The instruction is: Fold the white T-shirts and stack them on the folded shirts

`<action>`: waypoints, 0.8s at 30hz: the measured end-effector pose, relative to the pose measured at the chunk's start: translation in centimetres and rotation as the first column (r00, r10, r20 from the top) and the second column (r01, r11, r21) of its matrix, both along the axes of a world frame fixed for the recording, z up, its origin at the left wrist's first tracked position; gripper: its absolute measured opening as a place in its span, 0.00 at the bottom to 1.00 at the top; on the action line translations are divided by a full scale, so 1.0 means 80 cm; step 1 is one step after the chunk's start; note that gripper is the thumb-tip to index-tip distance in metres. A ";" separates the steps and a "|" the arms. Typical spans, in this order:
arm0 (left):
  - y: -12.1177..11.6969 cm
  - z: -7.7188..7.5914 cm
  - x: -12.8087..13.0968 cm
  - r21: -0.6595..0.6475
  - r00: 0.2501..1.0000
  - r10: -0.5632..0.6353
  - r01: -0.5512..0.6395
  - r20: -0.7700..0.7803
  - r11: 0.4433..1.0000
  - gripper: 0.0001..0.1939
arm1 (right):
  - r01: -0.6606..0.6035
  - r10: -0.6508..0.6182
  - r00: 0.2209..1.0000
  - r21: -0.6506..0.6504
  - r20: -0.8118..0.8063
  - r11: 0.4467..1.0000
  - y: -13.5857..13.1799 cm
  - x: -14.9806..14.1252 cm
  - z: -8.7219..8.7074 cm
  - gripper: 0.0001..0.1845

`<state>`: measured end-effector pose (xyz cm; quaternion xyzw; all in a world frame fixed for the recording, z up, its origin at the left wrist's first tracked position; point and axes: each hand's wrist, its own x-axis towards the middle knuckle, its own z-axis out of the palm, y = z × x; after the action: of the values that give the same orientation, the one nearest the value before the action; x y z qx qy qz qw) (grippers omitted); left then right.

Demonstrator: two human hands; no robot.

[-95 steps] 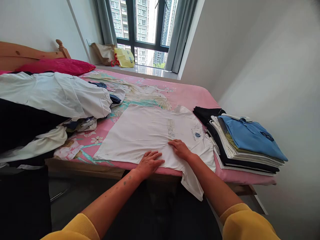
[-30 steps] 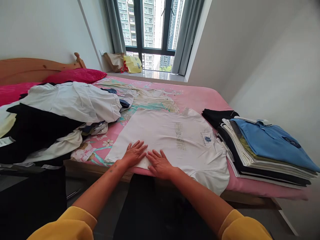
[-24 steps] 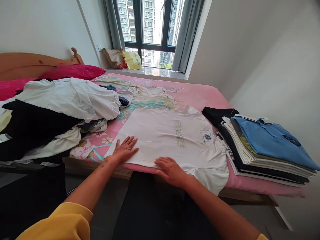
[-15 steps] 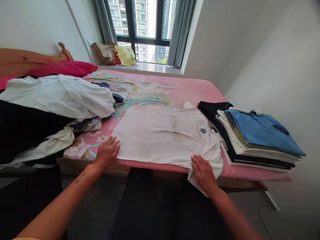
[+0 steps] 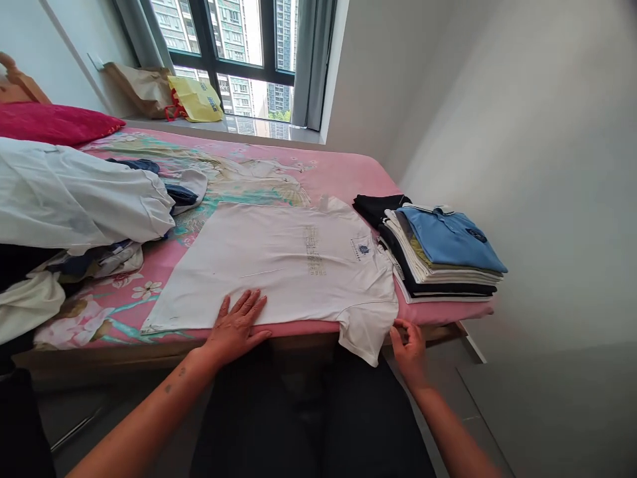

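A white t-shirt (image 5: 279, 259) with a small blue chest logo lies flat on the pink floral bedspread (image 5: 343, 176), its sleeve hanging over the bed's near edge. My left hand (image 5: 236, 324) lies open and flat on the shirt's lower hem at the bed edge. My right hand (image 5: 411, 345) is at the bed's front edge just right of the hanging sleeve, fingers curled. Whether it grips the sleeve edge I cannot make out.
A stack of folded clothes (image 5: 438, 255) topped by a blue polo sits right of the shirt. A heap of unfolded white and dark garments (image 5: 74, 199) covers the left. A red pillow (image 5: 54, 123) and two bags (image 5: 192, 99) on the windowsill lie behind.
My hands slid apart along the shirt's hem. My right hand moved right, off the shirt, past the hanging sleeve. My left hand came back toward the middle. The view swung right.
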<state>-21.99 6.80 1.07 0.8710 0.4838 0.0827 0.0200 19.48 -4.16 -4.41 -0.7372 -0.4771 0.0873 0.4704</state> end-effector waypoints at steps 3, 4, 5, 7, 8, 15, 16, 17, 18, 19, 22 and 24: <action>-0.011 0.011 0.043 -0.043 0.992 -0.102 0.106 0.073 0.993 0.29 | -0.020 -0.063 0.850 -0.152 -0.523 0.988 -0.021 -0.007 -0.013 0.26; -0.015 0.015 0.066 -0.050 0.977 -0.184 0.190 0.110 0.980 0.26 | -0.109 -0.020 0.758 -0.156 -0.652 0.982 -0.020 -0.015 -0.012 0.27; -0.018 0.018 0.090 -0.049 0.953 -0.265 0.274 0.148 0.960 0.24 | -0.193 0.036 0.664 -0.125 -0.746 0.973 -0.017 -0.024 -0.008 0.27; -0.023 0.020 0.136 -0.029 0.906 -0.366 0.380 0.214 0.924 0.21 | -0.292 0.137 0.500 -0.017 -0.855 0.956 -0.006 -0.038 0.004 0.26; -0.025 0.020 0.155 -0.018 0.893 -0.382 0.398 0.239 0.917 0.20 | -0.320 0.160 0.433 0.015 -0.887 0.947 -0.001 -0.043 0.012 0.26; -0.026 0.015 0.214 0.068 0.941 -0.282 0.275 0.186 0.959 0.14 | -0.440 0.080 0.202 -0.017 -0.976 0.898 -0.007 -0.034 0.071 0.19; -0.026 0.015 0.219 0.076 0.949 -0.270 0.261 0.164 0.962 0.13 | -0.416 0.095 0.197 0.005 -0.976 0.909 -0.009 -0.031 0.078 0.18; -0.027 0.015 0.223 0.080 0.954 -0.260 0.250 0.147 0.965 0.13 | -0.397 0.108 0.195 0.022 -0.975 0.917 -0.011 -0.029 0.084 0.18; -0.028 0.015 0.229 0.081 0.958 -0.254 0.245 0.133 0.966 0.13 | -0.387 0.118 0.193 0.035 -0.974 0.921 -0.011 -0.028 0.088 0.18; -0.030 0.015 0.236 0.080 0.960 -0.253 0.245 0.121 0.966 0.12 | -0.381 0.123 0.190 0.043 -0.974 0.924 -0.011 -0.027 0.091 0.17; -0.040 0.012 0.255 0.091 0.951 -0.293 0.284 0.099 0.954 0.09 | -0.369 0.083 0.193 0.007 -0.978 0.930 -0.012 -0.026 0.089 0.16; -0.048 0.009 0.264 0.125 0.939 -0.323 0.309 0.116 0.943 0.09 | -0.350 0.013 0.208 -0.062 -0.978 0.935 -0.014 -0.024 0.083 0.15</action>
<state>-0.84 2.96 1.79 0.9297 0.3302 0.1622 0.0199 17.58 -5.30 2.25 -0.5175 -0.1501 0.6433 0.5439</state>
